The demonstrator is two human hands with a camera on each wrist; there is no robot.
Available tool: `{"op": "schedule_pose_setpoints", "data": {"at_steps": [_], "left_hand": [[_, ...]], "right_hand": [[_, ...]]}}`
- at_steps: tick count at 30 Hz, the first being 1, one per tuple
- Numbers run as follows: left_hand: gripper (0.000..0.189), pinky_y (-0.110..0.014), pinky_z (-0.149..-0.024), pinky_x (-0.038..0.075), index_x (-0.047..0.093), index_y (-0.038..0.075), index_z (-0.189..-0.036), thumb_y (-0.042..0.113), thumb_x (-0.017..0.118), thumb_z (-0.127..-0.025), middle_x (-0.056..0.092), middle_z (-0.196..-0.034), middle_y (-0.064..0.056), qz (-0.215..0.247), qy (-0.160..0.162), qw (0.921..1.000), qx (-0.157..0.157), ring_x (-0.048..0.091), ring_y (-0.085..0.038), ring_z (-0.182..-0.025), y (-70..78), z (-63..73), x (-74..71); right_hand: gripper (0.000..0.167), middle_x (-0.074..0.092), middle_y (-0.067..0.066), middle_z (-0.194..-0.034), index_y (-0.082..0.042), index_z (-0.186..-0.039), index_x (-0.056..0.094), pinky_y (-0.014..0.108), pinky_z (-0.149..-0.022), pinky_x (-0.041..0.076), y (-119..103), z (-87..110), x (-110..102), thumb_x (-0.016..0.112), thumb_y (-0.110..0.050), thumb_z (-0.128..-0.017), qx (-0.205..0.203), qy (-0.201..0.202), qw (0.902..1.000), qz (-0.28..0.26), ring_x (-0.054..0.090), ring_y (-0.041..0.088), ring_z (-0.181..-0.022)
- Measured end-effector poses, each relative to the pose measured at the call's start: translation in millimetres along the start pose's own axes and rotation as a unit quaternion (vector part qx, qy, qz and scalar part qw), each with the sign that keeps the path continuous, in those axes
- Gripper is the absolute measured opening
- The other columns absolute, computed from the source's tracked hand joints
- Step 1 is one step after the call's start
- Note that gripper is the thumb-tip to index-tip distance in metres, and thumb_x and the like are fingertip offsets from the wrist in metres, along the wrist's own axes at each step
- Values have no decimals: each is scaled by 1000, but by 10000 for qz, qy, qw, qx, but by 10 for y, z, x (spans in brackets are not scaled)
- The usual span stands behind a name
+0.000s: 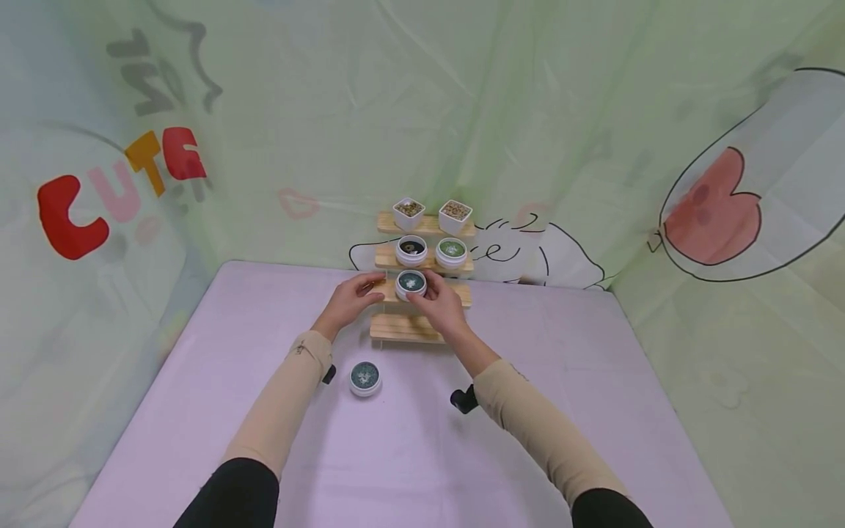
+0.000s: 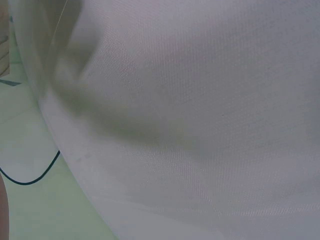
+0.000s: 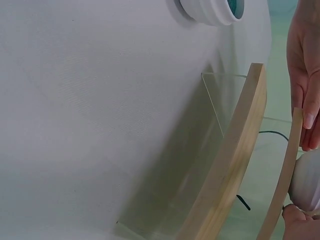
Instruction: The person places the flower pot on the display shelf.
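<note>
A tiered wooden display stand (image 1: 404, 328) stands towards the back of the table. With thumb and fingers, my right hand (image 1: 441, 302) holds a white round jar (image 1: 411, 282) with a dark green, white-flecked top at the third tier. At that tier's left end is my left hand (image 1: 353, 297), its thumb and fingers on either side of the board end. The right wrist view shows the left hand (image 3: 307, 65) at the board (image 3: 284, 185), and the jar's side (image 3: 306, 180) against it. Neither hand's contact shows in the left wrist view.
Above stand two round jars, one dark-topped (image 1: 411, 249) and one green-topped (image 1: 452, 251). Two square white cups (image 1: 408, 213) of grainy bits occupy the top tier. Another dark green jar (image 1: 365, 378) sits on the lilac tablecloth (image 1: 396, 455). A printed curtain (image 1: 317, 132) hangs behind.
</note>
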State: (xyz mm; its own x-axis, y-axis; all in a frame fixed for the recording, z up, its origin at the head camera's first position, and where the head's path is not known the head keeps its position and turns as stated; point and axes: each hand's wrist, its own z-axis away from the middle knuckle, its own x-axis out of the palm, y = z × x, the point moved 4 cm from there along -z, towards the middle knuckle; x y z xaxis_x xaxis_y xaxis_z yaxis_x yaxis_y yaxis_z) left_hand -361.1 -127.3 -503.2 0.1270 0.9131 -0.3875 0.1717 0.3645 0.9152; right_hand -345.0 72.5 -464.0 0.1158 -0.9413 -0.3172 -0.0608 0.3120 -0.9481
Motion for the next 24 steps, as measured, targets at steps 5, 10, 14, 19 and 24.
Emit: {"op": "schedule_pose_setpoints", "data": {"at_steps": [5,10,14,19,24], "left_hand": [[48,-26,-110,40,56,6,-136,16,69,-91,54,-140,-9,25,6,10000,11,47,-21,-133,13,-3,2],[47,-24,-110,41,57,5,-135,14,70,-91,55,-140,-9,148,22,9999,5,48,-21,-132,10,-1,4],[48,-22,-109,40,57,4,-135,15,70,-91,55,-140,-9,170,24,9998,-23,48,-20,-133,11,2,9],[48,-24,-110,40,56,4,-136,13,69,-91,54,-140,-10,114,35,9999,-49,47,-22,-133,41,11,13],[48,-24,-110,40,56,5,-137,14,69,-92,54,-141,-9,76,14,9999,-109,47,-21,-133,51,15,12]], "right_hand": [[68,42,16,-150,-1,-147,39,25,-110,40,28,52,-34,72,-13,-89,-45,-60,9997,-231,42,23,-137],[73,38,18,-152,2,-149,34,28,-113,37,73,145,-85,73,-15,-89,-76,-106,9998,-153,39,27,-139],[72,37,18,-152,2,-149,34,29,-114,36,91,233,-125,72,-16,-90,-179,-174,9995,-188,38,27,-139],[73,37,18,-153,2,-149,34,29,-114,36,87,355,-171,72,-15,-90,-278,-204,9993,-153,38,27,-140],[71,38,18,-152,3,-148,34,28,-113,36,113,492,-175,71,-14,-91,-302,-257,9992,21,38,27,-139]]}}
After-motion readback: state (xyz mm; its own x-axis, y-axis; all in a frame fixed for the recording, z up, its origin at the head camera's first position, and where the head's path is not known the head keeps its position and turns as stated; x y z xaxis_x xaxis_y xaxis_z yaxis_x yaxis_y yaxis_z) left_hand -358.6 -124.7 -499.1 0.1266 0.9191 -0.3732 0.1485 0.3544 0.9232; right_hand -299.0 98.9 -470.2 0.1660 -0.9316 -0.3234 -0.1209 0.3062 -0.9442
